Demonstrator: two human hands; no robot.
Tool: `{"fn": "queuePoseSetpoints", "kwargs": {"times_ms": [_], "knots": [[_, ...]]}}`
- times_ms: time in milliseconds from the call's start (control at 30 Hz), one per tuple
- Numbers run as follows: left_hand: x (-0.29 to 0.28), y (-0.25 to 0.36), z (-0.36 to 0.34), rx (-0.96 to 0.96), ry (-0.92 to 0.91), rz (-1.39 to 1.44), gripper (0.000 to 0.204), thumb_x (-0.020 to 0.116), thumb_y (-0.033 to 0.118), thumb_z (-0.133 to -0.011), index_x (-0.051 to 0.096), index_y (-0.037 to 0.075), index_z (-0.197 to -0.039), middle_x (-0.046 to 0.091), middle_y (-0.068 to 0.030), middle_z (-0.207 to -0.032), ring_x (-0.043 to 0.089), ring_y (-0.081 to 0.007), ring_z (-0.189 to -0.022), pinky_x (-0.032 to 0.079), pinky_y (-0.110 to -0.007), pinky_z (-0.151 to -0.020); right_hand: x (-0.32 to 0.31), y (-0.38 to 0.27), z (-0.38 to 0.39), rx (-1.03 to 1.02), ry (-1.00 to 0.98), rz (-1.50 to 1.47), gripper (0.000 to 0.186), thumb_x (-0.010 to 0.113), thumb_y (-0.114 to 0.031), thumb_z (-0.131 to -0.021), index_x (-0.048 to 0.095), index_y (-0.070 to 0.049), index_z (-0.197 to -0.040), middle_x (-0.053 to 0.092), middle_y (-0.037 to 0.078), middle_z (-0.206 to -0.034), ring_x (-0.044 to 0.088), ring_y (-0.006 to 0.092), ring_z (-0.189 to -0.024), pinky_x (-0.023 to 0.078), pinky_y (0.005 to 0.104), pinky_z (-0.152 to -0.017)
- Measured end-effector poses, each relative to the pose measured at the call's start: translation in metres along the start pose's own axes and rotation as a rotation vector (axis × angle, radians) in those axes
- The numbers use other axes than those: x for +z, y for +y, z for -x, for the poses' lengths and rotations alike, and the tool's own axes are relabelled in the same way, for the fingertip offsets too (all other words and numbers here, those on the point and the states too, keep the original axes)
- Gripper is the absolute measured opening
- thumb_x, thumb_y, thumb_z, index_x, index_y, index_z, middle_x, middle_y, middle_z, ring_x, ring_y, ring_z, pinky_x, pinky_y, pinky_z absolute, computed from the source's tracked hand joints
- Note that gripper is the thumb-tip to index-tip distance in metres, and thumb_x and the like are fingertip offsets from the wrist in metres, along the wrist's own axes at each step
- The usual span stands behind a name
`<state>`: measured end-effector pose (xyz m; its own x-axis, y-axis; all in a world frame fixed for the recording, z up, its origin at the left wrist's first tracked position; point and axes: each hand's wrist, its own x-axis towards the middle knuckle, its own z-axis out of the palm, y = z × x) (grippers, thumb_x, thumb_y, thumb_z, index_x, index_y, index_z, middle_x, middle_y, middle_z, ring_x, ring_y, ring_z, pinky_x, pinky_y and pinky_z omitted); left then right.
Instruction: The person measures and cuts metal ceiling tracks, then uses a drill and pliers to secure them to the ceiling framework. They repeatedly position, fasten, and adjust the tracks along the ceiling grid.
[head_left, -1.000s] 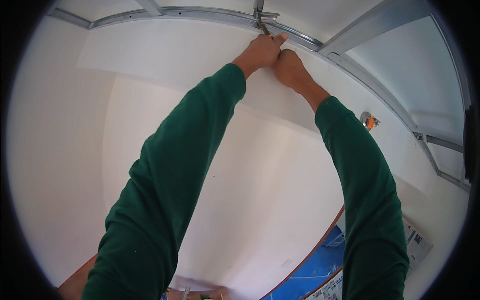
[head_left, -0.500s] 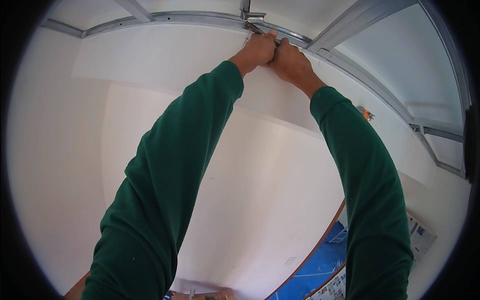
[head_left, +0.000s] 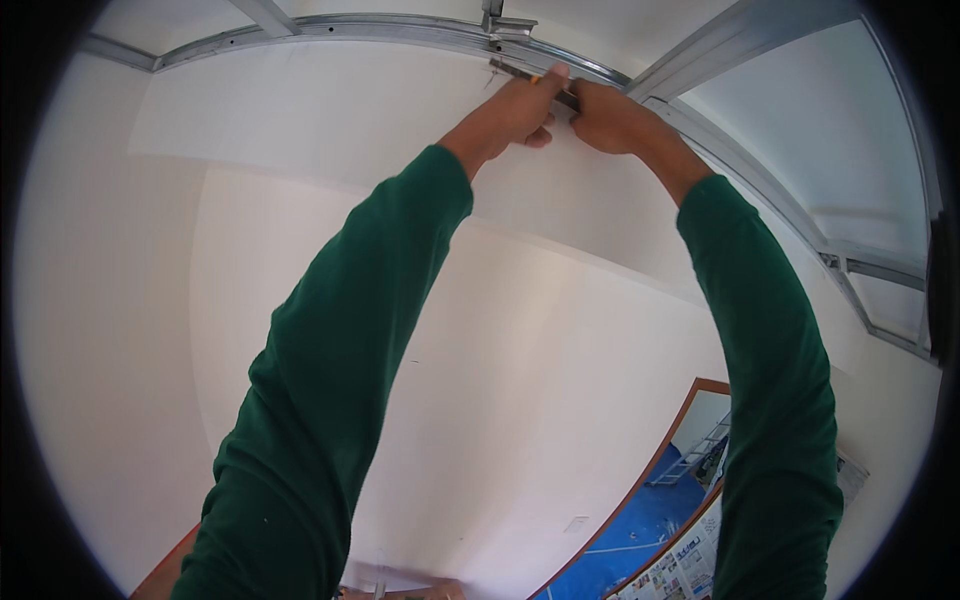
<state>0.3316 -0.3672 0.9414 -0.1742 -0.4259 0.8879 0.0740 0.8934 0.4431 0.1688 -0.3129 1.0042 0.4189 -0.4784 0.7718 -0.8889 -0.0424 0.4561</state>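
Observation:
Both arms, in green sleeves, reach up toward the top of a white wall. My left hand (head_left: 515, 110) is closed around the front part of a slim dark hand tool (head_left: 512, 70) with a small yellow-orange mark, its thumb lying along it. The tool's exact kind is too small to make out. My right hand (head_left: 618, 118) grips its rear end, a little apart from the left. The tool's tip rests near or against the wall, just under a grey metal channel (head_left: 410, 30); I cannot tell if it touches. Thin dark marks show on the wall beside the tip.
A metal bracket (head_left: 512, 30) hangs at the channel above my hands. Wider metal framing (head_left: 735, 45) crosses the ceiling at right. Low on the right is a brown-framed doorway (head_left: 655, 465), with blue floor covering (head_left: 625, 530) and a ladder (head_left: 695, 455) beyond. Printed sheets (head_left: 685, 560) lie nearby.
My hands have moved apart, the right one going right and slightly down along the tool. The tool has dropped a little from the channel. More of the doorway shows.

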Motion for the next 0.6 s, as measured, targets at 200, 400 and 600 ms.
{"fn": "queuePoseSetpoints", "kwargs": {"times_ms": [200,400,600], "knots": [[-0.035,-0.022,0.031,0.049,0.054,-0.094,0.079,0.049,0.075,-0.108,0.065,-0.002,-0.118,0.064,-0.0079,-0.097,0.069,-0.0194,-0.087,0.061,-0.035,-0.083,-0.007,-0.004,0.04,0.095,-0.044,-0.064,0.03,0.059,-0.017,-0.1,0.07,0.002,-0.12,0.078,0.021,-0.113,0.076,0.0388,-0.108,0.06,0.0519,-0.094],[-0.123,0.008,-0.009,0.255,0.299,-0.122,0.073,0.053,0.059,-0.113,0.062,-0.008,-0.141,0.07,-0.0118,-0.124,0.066,-0.0217,-0.113,0.053,-0.038,-0.107,-0.003,-0.03,0.051,0.365,-0.239,-0.793,0.038,0.068,-0.044,-0.106,0.072,-0.006,-0.108,0.069,0.005,-0.09,0.07,0.0227,-0.092,0.051,0.0396,-0.09],[-0.143,0.038,-0.011,0.204,0.212,-0.306,0.065,0.056,0.047,-0.114,0.058,-0.01,-0.145,0.068,-0.0141,-0.131,0.063,-0.023,-0.122,0.05,-0.038,-0.115,0.018,-0.066,0.033,0.262,-0.208,-0.979,0.039,0.076,-0.042,-0.1,0.074,-0.004,-0.107,0.066,0.01,-0.093,0.057,0.0225,-0.097,0.038,0.0446,-0.091]]}}
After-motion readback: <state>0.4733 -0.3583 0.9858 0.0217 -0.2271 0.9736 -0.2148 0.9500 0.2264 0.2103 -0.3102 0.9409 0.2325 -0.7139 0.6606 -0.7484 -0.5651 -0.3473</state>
